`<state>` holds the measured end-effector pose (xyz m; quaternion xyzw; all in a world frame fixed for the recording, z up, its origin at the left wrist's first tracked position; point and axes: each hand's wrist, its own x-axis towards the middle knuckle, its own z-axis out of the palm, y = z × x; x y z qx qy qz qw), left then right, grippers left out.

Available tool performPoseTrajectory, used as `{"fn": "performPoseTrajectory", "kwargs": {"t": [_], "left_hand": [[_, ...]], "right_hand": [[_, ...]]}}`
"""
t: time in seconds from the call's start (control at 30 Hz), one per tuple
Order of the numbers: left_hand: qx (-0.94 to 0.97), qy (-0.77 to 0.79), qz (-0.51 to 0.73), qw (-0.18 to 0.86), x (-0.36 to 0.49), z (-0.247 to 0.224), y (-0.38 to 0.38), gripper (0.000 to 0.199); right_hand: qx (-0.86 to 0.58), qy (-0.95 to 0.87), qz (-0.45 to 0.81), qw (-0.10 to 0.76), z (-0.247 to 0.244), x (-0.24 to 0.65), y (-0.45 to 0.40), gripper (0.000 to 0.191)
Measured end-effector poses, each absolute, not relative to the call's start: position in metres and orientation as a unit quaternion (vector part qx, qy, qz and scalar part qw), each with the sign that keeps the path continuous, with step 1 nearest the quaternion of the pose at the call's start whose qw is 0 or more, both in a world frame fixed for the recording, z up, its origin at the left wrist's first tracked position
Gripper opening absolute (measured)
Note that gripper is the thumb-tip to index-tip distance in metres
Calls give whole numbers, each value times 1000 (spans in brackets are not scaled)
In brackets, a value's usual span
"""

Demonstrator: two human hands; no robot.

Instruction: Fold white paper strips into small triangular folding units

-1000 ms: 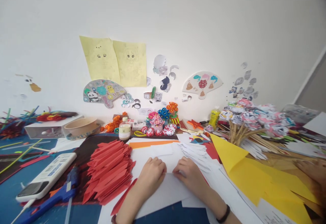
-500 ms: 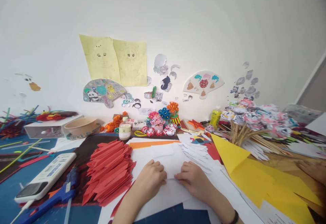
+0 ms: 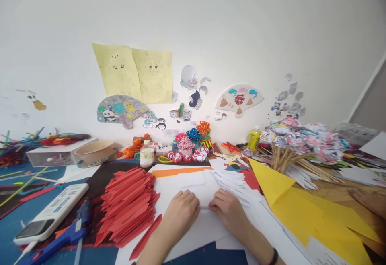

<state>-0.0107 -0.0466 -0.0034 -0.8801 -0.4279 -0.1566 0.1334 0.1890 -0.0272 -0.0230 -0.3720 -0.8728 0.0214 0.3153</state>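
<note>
Both hands work on a small piece of white paper (image 3: 204,207) in the middle of the table, over larger white sheets (image 3: 199,237). My left hand (image 3: 184,208) is closed, its curled fingers pinching the paper's left end. The right end lies between the fingertips of my right hand (image 3: 226,208), which is closed too. Most of the paper is hidden by the fingers; a narrow, folded-looking edge shows between them. Left of my hands lies a heap of folded red paper pieces (image 3: 128,204). Beyond my right hand is a pile of folded white paper pieces (image 3: 230,182).
Yellow sheets (image 3: 319,216) lie to the right, near another person's hand (image 3: 369,200). A blue glue gun (image 3: 72,233) and a white power strip (image 3: 52,212) lie at left. Behind stand a small bottle (image 3: 147,154), paper flowers (image 3: 184,142) and a bunch of sticks with paper blooms (image 3: 301,140).
My hands have drawn slightly closer together along the white paper, the left one shifting a little rightward. The view has shifted slightly; both hands keep their hold.
</note>
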Motion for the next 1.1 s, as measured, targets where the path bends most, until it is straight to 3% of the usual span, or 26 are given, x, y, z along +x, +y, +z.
{"fn": "performPoseTrajectory", "kwargs": {"t": [0.3, 0.6, 1.1], "left_hand": [[-863, -440, -242, 48, -11, -2, -50, 16], [-831, -478, -275, -67, -16, 9, -53, 16], [-790, -477, -328, -203, -11, 12, -56, 14]], "right_hand": [[-378, -849, 143, 341, -13, 185, -36, 7], [-416, -788, 246, 380, -7, 184, -37, 17], [-371, -799, 259, 396, 0, 183, -43, 15]]}}
